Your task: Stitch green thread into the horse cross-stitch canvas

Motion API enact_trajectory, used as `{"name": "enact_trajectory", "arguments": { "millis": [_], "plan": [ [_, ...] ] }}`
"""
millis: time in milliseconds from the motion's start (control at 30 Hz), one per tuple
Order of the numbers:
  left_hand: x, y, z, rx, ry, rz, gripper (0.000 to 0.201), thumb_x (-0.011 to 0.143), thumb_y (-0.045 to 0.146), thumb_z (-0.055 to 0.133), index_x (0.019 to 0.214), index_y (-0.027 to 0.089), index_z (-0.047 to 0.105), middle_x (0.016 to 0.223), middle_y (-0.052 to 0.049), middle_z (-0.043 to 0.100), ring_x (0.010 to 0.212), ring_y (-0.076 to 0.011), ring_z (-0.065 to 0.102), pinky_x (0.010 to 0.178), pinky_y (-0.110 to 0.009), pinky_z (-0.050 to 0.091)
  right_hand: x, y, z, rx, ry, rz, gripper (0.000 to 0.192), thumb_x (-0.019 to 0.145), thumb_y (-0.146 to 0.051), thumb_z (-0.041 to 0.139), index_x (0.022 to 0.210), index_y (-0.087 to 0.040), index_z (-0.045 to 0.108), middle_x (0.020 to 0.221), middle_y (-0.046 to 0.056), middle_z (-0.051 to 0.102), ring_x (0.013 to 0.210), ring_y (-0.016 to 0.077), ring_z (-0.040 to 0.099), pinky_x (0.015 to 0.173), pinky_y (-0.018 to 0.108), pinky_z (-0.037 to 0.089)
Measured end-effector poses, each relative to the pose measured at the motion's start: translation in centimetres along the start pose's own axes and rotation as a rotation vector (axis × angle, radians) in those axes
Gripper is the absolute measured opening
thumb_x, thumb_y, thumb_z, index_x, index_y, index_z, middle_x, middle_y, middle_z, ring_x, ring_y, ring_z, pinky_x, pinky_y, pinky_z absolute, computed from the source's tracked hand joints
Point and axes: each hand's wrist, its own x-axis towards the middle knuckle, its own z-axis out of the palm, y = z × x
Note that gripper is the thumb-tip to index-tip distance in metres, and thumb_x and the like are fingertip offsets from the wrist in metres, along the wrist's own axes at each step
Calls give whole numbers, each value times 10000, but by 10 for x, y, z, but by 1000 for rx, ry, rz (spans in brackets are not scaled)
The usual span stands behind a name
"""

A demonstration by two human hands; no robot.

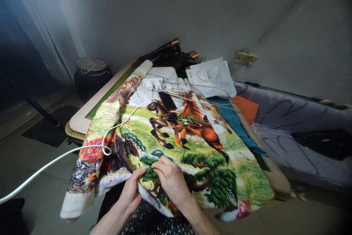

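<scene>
A large cross-stitch canvas (165, 150) with running horses and green trees lies over the table and hangs off its near edge toward my lap. My left hand (131, 191) grips the near edge of the cloth, thumb on top and the other fingers underneath. Close beside it, my right hand (172, 179) is closed in a pinch just above the stitched trees. Whatever sits between those fingertips is too small to make out. A tangle of green thread (188, 120) rests on the orange horse, and a dark phone (167, 101) lies above it.
The canvas's left side is rolled up (110, 114). A white cable (52, 164) crosses it to a power strip (152, 82). White printed bags (210, 77) and teal cloth (233, 125) lie at the back and right. A dark stool (92, 77) stands behind left.
</scene>
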Motion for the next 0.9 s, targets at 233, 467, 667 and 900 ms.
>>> {"name": "enact_trajectory", "arguments": {
  "millis": [233, 467, 667, 900],
  "plan": [
    [-2, 0, 3, -22, 36, 20, 61, 628, 81, 746, 659, 123, 713, 697, -55, 736, 693, -192, 664, 775, -329, 533, -3, 0, 4, 59, 79, -17, 203, 855, -40, 582, 781, -189, 698, 780, 11, 610, 711, 142, 594, 635, 226, 404],
    [3, -1, -3, 6, 43, 44, 84, 607, 100, 770, 649, 124, 702, 653, -25, 703, 621, -151, 624, 668, -275, 515, -12, -1, 18, 185, 154, 33, 190, 801, -14, 602, 753, -170, 699, 731, 15, 621, 674, 145, 591, 585, 221, 405],
    [5, -2, -7, 18, 45, 64, 128, 567, 109, 800, 651, 125, 705, 647, -14, 703, 617, -145, 625, 654, -263, 513, -24, -3, 35, 330, 214, 67, 217, 808, -16, 565, 875, -148, 724, 749, 26, 621, 651, 137, 594, 555, 208, 431],
    [6, -4, -7, -5, 107, 89, 108, 601, 78, 776, 660, 128, 700, 626, 4, 692, 582, -123, 616, 613, -247, 513, -34, -5, 54, 438, 370, 64, 201, 868, -81, 522, 898, -146, 710, 788, 39, 634, 680, 133, 613, 604, 201, 475]
  ]
}}
